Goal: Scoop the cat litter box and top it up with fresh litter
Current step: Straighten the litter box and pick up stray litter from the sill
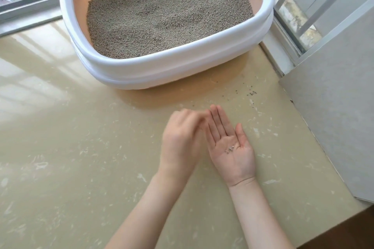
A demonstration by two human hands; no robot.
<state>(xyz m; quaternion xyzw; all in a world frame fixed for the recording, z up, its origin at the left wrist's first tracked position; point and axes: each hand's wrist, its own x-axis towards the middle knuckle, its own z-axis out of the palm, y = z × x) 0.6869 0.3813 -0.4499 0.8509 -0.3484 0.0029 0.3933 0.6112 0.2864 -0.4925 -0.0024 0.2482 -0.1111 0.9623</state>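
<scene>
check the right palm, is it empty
No, a few litter granules lie on the open, upturned right hand.

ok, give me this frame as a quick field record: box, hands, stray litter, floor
box: white-rimmed plastic litter box with peach inner wall, filled with grey-brown granular litter
right hand: palm up, flat open, a few small grey granules in the palm
left hand: beside the right, fingers blurred, loosely curled
stray litter: dark granules near the wall
floor: glossy beige tile floor
</scene>
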